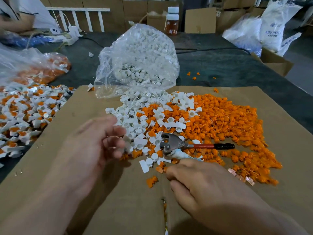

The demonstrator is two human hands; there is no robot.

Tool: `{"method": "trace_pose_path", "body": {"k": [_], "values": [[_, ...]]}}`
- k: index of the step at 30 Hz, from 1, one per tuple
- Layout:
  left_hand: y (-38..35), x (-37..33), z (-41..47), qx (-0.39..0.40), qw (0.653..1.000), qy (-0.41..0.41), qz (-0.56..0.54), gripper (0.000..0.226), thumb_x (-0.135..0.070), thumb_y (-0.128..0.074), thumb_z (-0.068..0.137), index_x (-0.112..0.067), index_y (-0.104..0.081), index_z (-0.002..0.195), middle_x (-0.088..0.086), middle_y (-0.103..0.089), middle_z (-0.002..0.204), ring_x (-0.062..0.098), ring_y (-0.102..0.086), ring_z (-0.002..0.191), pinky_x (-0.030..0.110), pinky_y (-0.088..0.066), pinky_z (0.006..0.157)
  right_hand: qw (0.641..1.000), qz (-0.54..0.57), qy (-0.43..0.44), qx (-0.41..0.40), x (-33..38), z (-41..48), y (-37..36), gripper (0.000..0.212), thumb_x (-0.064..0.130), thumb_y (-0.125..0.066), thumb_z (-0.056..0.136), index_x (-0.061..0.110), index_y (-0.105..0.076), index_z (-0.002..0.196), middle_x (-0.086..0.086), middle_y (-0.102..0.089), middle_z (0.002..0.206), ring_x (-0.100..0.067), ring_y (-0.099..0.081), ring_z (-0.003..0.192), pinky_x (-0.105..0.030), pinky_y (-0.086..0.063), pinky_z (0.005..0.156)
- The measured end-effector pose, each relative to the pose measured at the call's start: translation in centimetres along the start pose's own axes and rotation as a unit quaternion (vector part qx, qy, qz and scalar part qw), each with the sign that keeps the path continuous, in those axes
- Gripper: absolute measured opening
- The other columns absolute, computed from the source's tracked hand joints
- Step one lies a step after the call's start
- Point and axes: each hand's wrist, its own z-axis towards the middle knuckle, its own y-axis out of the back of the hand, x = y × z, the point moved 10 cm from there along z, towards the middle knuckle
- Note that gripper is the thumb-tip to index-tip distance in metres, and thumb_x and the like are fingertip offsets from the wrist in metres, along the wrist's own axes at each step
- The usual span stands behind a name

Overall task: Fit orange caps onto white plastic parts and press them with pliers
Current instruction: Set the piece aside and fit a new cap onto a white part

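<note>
Left hand, blurred at nine o'clock of the white plastic parts heap: grip impossible to tell. Right hand has its grip curled round one handle of the red-handled steel pliers; orange plastic caps piled at three o'clock.

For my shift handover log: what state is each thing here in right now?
pliers: handles spread
clear bag: open, white parts spilling out
bottle: upright, capped
right hand: holds the pliers' taped handle
left hand: fingers curled, blurred; contents unclear
</note>
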Motion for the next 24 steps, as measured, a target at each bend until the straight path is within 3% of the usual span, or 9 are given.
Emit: {"method": "trace_pose_path", "body": {"k": [1, 3, 4, 8, 12, 15, 18, 21, 24], "values": [[-0.2, -0.7, -0.4, -0.009, 0.987, -0.057, 0.151, 0.02, -0.051, -0.066, 0.086, -0.032, -0.069, 0.088, -0.003, -0.072, 0.077, 0.005, -0.061, 0.05, 0.026, -0.048, 0.045, 1.0, 0.011, -0.001, -0.005, -0.1, -0.1, 0.1, 0.026, 0.041, -0.033, 0.101, 0.032, -0.053, 0.114, 0.016, -0.044, 0.095, -0.007, -0.047, 0.089, -0.027, -0.04, 0.076], [-1.6, -2.6, -2.1, -0.004, 0.894, -0.185, 0.408, 0.023, -0.066, -0.057, 0.079, -0.048, -0.062, 0.091, -0.024, -0.067, 0.082, -0.005, -0.061, 0.067, 0.025, -0.043, 0.051, 0.999, 0.033, -0.008, -0.017, -0.4, -0.2, 0.4, 0.023, 0.038, -0.036, 0.1, 0.034, -0.054, 0.113, 0.019, -0.043, 0.094, -0.005, -0.046, 0.089, -0.024, -0.039, 0.075], [-2.4, -3.0, -3.0, 0.012, 0.855, -0.211, 0.473, 0.027, -0.07, -0.054, 0.075, -0.05, -0.059, 0.092, -0.033, -0.063, 0.088, -0.011, -0.058, 0.076, 0.024, -0.041, 0.052, 0.999, 0.044, -0.011, -0.024, -0.4, -0.2, 0.5, 0.022, 0.037, -0.037, 0.1, 0.035, -0.054, 0.112, 0.019, -0.045, 0.096, -0.005, -0.046, 0.089, -0.025, -0.04, 0.075], [-4.6, -2.3, -4.4, 0.102, 0.815, -0.238, 0.518, 0.042, -0.08, -0.05, 0.067, -0.047, -0.059, 0.091, -0.032, -0.06, 0.092, -0.008, -0.057, 0.08, 0.019, -0.04, 0.051, 0.995, 0.086, -0.026, -0.048, -0.4, -0.1, 1.1, 0.015, 0.038, -0.036, 0.101, 0.037, -0.05, 0.105, 0.02, -0.049, 0.098, 0.0, -0.046, 0.091, -0.021, -0.041, 0.076], [-6.4, -0.3, -5.2, 0.146, 0.727, -0.289, 0.605, 0.032, -0.071, -0.037, 0.074, -0.05, -0.05, 0.096, -0.028, -0.053, 0.093, -0.002, -0.055, 0.079, 0.025, -0.049, 0.06, 0.991, 0.115, -0.045, -0.054, -0.6, -0.1, 1.1, 0.01, 0.037, -0.038, 0.101, 0.038, -0.048, 0.099, 0.02, -0.05, 0.095, 0.002, -0.047, 0.092, -0.02, -0.042, 0.075], [-6.6, -0.1, -5.0, 0.143, 0.731, -0.304, 0.594, 0.016, -0.051, -0.047, 0.083, -0.046, -0.053, 0.097, -0.024, -0.053, 0.092, 0.003, -0.057, 0.078, 0.029, -0.05, 0.059, 0.987, 0.142, -0.037, -0.061, -0.4, -0.1, 1.2, 0.011, 0.037, -0.04, 0.1, 0.036, -0.051, 0.098, 0.02, -0.052, 0.091, 0.003, -0.05, 0.089, -0.019, -0.042, 0.071], [-7.1, 0.0, -5.2, 0.153, 0.723, -0.31, 0.598, 0.025, -0.056, -0.044, 0.08, -0.045, -0.054, 0.099, -0.02, -0.053, 0.089, 0.006, -0.058, 0.075, 0.035, -0.052, 0.057, 0.982, 0.184, -0.001, -0.052, 0.6, -0.1, 1.1, 0.011, 0.035, -0.044, 0.099, 0.036, -0.055, 0.101, 0.026, -0.052, 0.087, 0.005, -0.053, 0.086, -0.014, -0.037, 0.066], [-7.4, -0.2, -5.3, 0.146, 0.73, -0.319, 0.587, 0.027, -0.055, -0.036, 0.078, -0.041, -0.054, 0.093, -0.017, -0.052, 0.084, 0.008, -0.055, 0.07, 0.037, -0.052, 0.056, 0.978, 0.195, 0.065, -0.027, 2.5, 0.0, 0.7, 0.013, 0.029, -0.052, 0.093, 0.032, -0.063, 0.099, 0.026, -0.054, 0.089, 0.011, -0.049, 0.088, -0.008, -0.034, 0.073], [-7.5, 0.1, -5.2, 0.144, 0.738, -0.31, 0.582, 0.026, -0.056, -0.033, 0.078, -0.041, -0.05, 0.089, -0.019, -0.051, 0.084, 0.008, -0.055, 0.072, 0.036, -0.052, 0.06, 0.982, 0.16, 0.103, -0.013, 3.5, 0.1, 0.1, 0.018, 0.024, -0.054, 0.093, 0.02, -0.068, 0.103, 0.013, -0.064, 0.097, 0.006, -0.049, 0.093, -0.009, -0.036, 0.082]]}}
